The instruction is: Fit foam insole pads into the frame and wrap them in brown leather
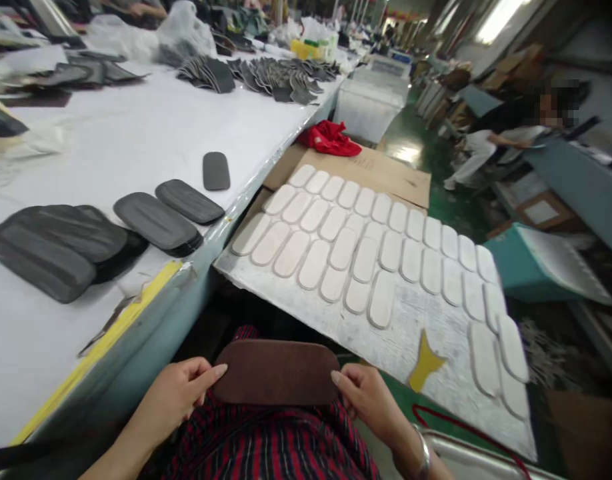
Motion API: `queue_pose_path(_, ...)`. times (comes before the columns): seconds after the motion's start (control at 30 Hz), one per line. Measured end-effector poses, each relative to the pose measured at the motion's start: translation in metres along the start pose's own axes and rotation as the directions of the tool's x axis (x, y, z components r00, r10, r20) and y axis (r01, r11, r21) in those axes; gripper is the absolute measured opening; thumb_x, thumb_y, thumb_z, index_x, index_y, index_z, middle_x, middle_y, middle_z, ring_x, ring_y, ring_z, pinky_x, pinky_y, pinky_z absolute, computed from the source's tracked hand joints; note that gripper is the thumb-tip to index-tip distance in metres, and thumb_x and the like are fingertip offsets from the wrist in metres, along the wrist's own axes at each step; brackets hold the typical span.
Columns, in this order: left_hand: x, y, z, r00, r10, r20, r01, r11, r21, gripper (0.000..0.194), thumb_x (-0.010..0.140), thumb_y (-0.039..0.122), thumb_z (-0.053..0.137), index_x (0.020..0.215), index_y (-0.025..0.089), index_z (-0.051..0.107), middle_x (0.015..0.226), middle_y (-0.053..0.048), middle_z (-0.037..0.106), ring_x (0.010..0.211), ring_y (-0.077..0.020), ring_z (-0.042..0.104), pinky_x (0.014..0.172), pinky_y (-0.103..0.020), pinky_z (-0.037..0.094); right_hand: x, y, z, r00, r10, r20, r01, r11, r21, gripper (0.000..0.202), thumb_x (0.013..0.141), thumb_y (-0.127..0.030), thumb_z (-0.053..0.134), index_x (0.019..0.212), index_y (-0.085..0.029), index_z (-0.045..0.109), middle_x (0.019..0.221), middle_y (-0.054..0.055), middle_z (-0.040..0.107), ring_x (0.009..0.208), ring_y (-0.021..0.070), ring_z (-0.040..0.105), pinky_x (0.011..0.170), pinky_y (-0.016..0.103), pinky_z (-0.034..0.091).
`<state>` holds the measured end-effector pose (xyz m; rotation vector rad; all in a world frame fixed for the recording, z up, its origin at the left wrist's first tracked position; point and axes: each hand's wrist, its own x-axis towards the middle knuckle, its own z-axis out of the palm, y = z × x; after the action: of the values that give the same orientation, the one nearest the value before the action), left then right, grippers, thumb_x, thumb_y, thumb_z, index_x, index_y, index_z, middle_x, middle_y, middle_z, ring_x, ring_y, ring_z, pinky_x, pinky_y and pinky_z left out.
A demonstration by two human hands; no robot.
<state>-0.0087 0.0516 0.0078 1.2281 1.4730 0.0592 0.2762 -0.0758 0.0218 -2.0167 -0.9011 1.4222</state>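
Between my two hands a dark brown, rounded oblong leather piece (277, 372) is held flat above my lap. My left hand (179, 390) pinches its left end between thumb and fingers. At the opposite end my right hand (363, 393) pinches it the same way. Rows of pale oblong pieces (313, 265) of a similar outline lie on a board (266, 293) just beyond my hands. To the left, on the white table, are a pile of dark oblong pieces (51, 247), a smaller stack (159, 220) and a single dark piece (216, 171).
A yellow scrap (425, 361) lies on the board's near right part. Red cloth (331, 138) rests on cardboard (386, 175) behind the board. The white table (151, 140) has yellow tape (111, 327) along its edge. A person (516, 127) sits at the far right.
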Motion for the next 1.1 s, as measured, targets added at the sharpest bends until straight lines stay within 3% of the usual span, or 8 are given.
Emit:
queue_pose_path(0.23, 0.003, 0.000, 0.001, 0.997, -0.074, 0.000, 0.074, 0.997, 0.005, 0.050, 0.060, 0.066, 0.055, 0.054, 0.018, 0.041, 0.038, 0.008, 0.035, 0.029, -0.0054, 0.028, 0.031, -0.016, 0.017, 0.002, 0.005, -0.004, 1.000, -0.004, 0.001, 0.004, 1.000, 0.011, 0.037, 0.081, -0.045, 0.046, 0.057, -0.017, 0.046, 0.043, -0.005, 0.047, 0.036, 0.0063, 0.042, 0.037, 0.017, 0.031)
queue_pose_path(0.5, 0.000, -0.002, 0.003, 0.997, -0.071, -0.037, 0.073, 0.997, 0.038, 0.048, 0.064, 0.064, 0.055, 0.057, 0.018, 0.042, 0.040, 0.008, 0.036, 0.030, -0.0053, 0.030, 0.031, -0.015, 0.019, 0.000, 0.010, -0.006, 1.000, -0.017, 0.018, 0.016, 0.996, 0.086, 0.035, 0.081, -0.045, 0.046, 0.060, -0.017, 0.049, 0.046, -0.004, 0.050, 0.039, 0.0072, 0.044, 0.038, 0.017, 0.033)
queue_pose_path(0.7, -0.005, 0.008, 0.004, 0.998, -0.050, -0.047, 0.052, 0.997, 0.052, 0.047, 0.064, 0.061, 0.057, 0.056, 0.018, 0.043, 0.040, 0.008, 0.039, 0.030, -0.0048, 0.031, 0.031, -0.015, 0.020, 0.002, 0.011, -0.009, 0.998, -0.058, 0.028, 0.058, 0.998, -0.002, 0.032, 0.080, -0.041, 0.047, 0.060, -0.017, 0.052, 0.045, -0.003, 0.051, 0.038, 0.0073, 0.044, 0.037, 0.018, 0.032)
queue_pose_path(0.87, -0.005, 0.004, 0.005, 0.997, -0.026, -0.069, 0.029, 0.999, 0.038, 0.045, 0.064, 0.060, 0.058, 0.056, 0.018, 0.043, 0.039, 0.008, 0.038, 0.030, -0.0049, 0.030, 0.031, -0.015, 0.020, 0.002, 0.013, -0.010, 0.995, -0.082, 0.049, 0.084, 0.996, -0.032, 0.030, 0.080, -0.040, 0.047, 0.059, -0.018, 0.051, 0.046, -0.004, 0.052, 0.037, 0.0074, 0.045, 0.037, 0.017, 0.032)
queue_pose_path(1.1, -0.006, 0.005, 0.003, 0.996, 0.025, -0.082, -0.014, 0.991, 0.132, 0.045, 0.067, 0.062, 0.053, 0.058, 0.019, 0.044, 0.042, 0.007, 0.042, 0.031, -0.0066, 0.032, 0.032, -0.017, 0.021, -0.005, 0.011, -0.008, 0.979, -0.204, -0.007, 0.200, 0.963, -0.179, 0.031, 0.081, -0.037, 0.047, 0.058, -0.018, 0.053, 0.048, -0.004, 0.054, 0.042, 0.0072, 0.045, 0.043, 0.018, 0.032)
